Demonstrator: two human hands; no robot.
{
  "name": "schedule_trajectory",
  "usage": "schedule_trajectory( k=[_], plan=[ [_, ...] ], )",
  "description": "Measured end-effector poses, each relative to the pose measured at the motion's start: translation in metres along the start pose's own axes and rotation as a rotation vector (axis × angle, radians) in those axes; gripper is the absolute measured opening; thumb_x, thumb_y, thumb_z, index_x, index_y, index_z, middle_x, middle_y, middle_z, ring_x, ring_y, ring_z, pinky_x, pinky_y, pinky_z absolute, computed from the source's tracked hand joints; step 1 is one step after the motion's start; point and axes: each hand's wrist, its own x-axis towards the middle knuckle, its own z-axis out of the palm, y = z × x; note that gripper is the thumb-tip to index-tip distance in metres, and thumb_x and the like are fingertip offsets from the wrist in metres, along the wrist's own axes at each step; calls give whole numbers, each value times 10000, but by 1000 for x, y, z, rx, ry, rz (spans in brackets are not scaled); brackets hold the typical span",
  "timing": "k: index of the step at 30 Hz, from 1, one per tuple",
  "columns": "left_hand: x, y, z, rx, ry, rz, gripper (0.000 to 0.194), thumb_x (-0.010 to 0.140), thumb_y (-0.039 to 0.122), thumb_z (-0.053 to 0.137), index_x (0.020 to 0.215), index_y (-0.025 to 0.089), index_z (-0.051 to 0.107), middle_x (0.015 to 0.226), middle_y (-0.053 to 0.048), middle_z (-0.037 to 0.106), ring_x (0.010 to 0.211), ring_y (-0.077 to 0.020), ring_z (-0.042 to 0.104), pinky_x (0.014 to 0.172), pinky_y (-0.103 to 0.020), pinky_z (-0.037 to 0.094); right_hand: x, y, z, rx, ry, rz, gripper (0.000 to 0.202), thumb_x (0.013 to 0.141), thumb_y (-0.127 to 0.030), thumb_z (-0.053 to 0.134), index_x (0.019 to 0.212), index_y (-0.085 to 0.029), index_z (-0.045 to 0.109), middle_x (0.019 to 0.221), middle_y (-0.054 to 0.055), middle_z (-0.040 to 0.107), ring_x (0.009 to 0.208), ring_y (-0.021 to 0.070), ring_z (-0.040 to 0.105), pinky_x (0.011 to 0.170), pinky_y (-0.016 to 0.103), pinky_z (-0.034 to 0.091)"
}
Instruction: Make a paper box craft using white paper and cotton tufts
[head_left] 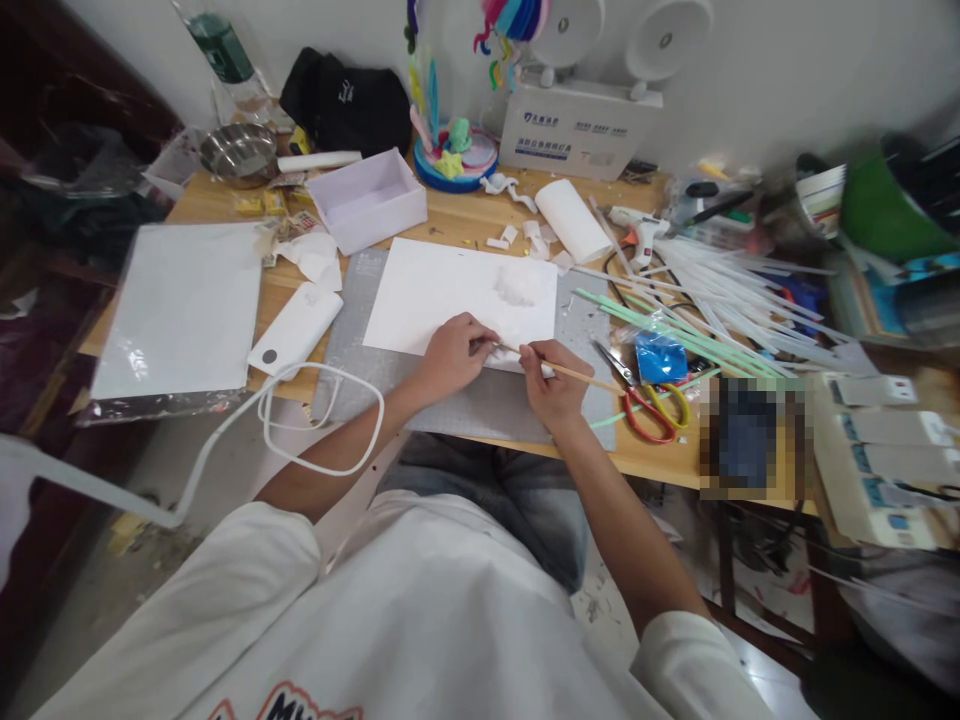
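My right hand [556, 385] is closed round a thin wooden stick [581, 376], which slants across the lower edge of a white paper sheet [427, 280]. At the stick's far tip the fingers of my left hand [454, 357] are pinched together; the tip and whatever they hold there are too small to make out. Just beyond my hands a fluffy white tuft [516, 285] lies on the sheet. Under the paper is a grey cutting mat [360, 300]. Scissors [637, 395] with red and yellow handles lie to the right of my right hand.
Left are a white device with a cable [298, 325] and a plastic-wrapped pack [184, 300]. A lilac box [371, 200] and white roll [574, 220] stand behind. To the right lie white sticks [720, 290], green stems [675, 335], a glue gun [643, 238] and a power strip [874, 460].
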Motion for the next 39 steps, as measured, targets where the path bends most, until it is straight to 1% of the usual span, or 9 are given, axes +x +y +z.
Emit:
schedule_trajectory(
  k=[7, 11, 15, 18, 21, 24, 29, 31, 39],
  plan=[
    [-2, -2, 0, -33, 34, 24, 215, 892, 150, 566, 990, 173, 756, 965, -70, 694, 849, -169, 649, 785, -305, 525, 4, -2, 0, 42, -28, 21, 390, 974, -488, 518, 717, -224, 648, 654, 37, 692, 602, 164, 616, 615, 301, 427],
    [-4, -1, -1, -20, 44, 32, 254, 840, 73, 527, 999, 190, 686, 942, -52, 683, 848, -166, 640, 822, -311, 527, 22, -6, -3, 44, -145, 32, 387, 972, -478, 521, 699, -222, 620, 618, 17, 659, 565, 148, 587, 590, 289, 391],
    [-4, -1, -2, -27, 54, 28, 261, 812, 52, 510, 982, 211, 630, 925, -40, 675, 836, -168, 637, 823, -319, 532, 47, -14, -1, -42, -265, 25, 326, 930, -423, 610, 677, -217, 623, 546, -4, 624, 511, 137, 530, 577, 288, 326],
    [-5, -1, -2, -9, 49, 38, 255, 773, 47, 541, 951, 212, 618, 902, -35, 657, 823, -170, 627, 793, -318, 525, 60, -18, 3, -88, -323, -2, 290, 907, -359, 638, 656, -215, 629, 503, -15, 577, 487, 131, 483, 579, 290, 305],
    [-6, 0, -2, -1, 39, 60, 227, 780, 73, 586, 963, 195, 641, 910, -42, 640, 819, -170, 616, 763, -312, 510, 64, -19, 4, -84, -357, -5, 285, 902, -346, 639, 651, -211, 634, 502, -17, 571, 479, 123, 472, 570, 287, 296],
    [-5, 0, -1, 15, 30, 40, 159, 825, 131, 633, 966, 187, 679, 914, -47, 639, 809, -172, 610, 756, -317, 497, 61, -18, -1, -28, -313, 37, 312, 910, -379, 631, 651, -207, 626, 510, -16, 589, 480, 116, 499, 558, 278, 312],
    [-3, 2, 1, 17, 16, 13, 85, 906, 230, 643, 927, 204, 722, 912, -44, 652, 828, -175, 631, 779, -319, 490, 44, -10, -14, 97, -57, 151, 427, 966, -495, 550, 653, -208, 598, 519, -21, 576, 480, 107, 504, 537, 269, 342],
    [-2, 3, 1, 20, 14, -6, 72, 907, 236, 662, 914, 205, 727, 915, -42, 657, 825, -173, 637, 773, -316, 485, 35, -4, -16, 159, -5, 189, 438, 968, -505, 551, 654, -205, 601, 521, -24, 572, 489, 108, 515, 536, 266, 358],
    [5, 3, 2, 13, 21, -53, 75, 896, 220, 699, 898, 176, 759, 911, -34, 678, 784, -141, 640, 733, -280, 464, 13, 4, -5, 474, -90, 290, 403, 907, -523, 651, 663, -203, 634, 551, -28, 620, 501, 101, 553, 523, 241, 417]
  ],
)
